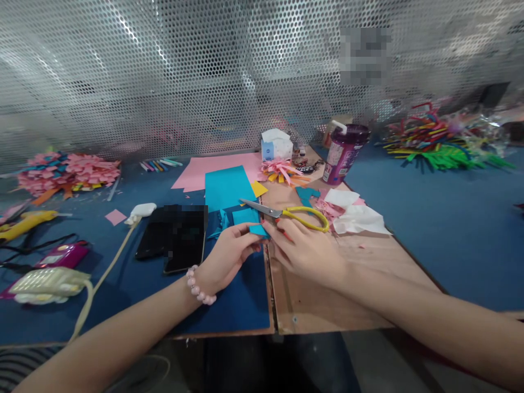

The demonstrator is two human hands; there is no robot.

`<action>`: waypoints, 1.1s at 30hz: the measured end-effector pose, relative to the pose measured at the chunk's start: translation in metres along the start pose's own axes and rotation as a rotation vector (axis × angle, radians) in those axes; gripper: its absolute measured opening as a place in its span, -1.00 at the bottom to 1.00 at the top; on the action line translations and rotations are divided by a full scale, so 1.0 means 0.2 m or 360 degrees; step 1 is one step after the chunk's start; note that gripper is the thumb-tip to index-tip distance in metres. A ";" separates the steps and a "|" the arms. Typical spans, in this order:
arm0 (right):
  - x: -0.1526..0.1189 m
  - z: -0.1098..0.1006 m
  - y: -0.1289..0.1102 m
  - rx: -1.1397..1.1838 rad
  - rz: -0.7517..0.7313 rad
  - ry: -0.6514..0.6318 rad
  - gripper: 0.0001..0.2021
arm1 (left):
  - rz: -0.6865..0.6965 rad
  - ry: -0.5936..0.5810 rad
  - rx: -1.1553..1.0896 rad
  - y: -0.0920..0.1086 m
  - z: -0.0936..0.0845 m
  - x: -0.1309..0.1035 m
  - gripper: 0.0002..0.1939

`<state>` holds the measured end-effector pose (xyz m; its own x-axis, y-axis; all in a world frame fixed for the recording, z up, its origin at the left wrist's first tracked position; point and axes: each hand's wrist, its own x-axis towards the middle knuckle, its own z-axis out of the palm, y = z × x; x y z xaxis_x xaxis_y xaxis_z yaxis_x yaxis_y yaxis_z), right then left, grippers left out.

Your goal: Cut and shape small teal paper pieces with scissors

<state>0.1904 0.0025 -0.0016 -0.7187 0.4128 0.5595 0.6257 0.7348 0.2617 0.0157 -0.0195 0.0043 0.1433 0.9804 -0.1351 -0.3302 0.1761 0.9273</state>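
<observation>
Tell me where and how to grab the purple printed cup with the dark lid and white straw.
Best grip: the side wall of the purple printed cup, below its dark lid, fingers curled around from the right. It stands tall and rounded; the white straw leans left, where the pink-and-orange paper fringe lies.

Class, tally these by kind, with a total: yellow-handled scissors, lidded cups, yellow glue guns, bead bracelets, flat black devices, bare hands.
Scissors: 1
Cup: 1
Glue gun: 1
Bracelet: 1
Black devices: 2
Hands: 2
Total: 8
</observation>
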 end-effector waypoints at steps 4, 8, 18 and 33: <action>-0.01 -0.01 0.00 -0.0078 -0.0004 -0.0014 -0.61 | 0.0010 -0.0025 -0.0002 0.01 0.00 0.01 -0.89; -0.02 -0.03 -0.02 -0.0180 -0.0042 -0.0089 -0.60 | -0.0027 -0.0006 -0.0027 0.00 -0.01 0.00 -0.88; 0.00 0.00 0.00 0.0679 0.0536 0.0025 -0.74 | 0.0131 -0.0014 0.0089 0.02 -0.06 0.05 -0.86; 0.01 -0.01 -0.03 0.1152 0.0795 -0.0255 -0.83 | 0.0206 -0.0016 0.0526 -0.02 -0.05 0.03 -0.79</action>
<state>0.1863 -0.0017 -0.0001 -0.4815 0.8060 0.3442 0.5714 0.5865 -0.5740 0.0087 -0.0127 -0.0030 0.1300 0.9915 -0.0074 -0.0269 0.0110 0.9996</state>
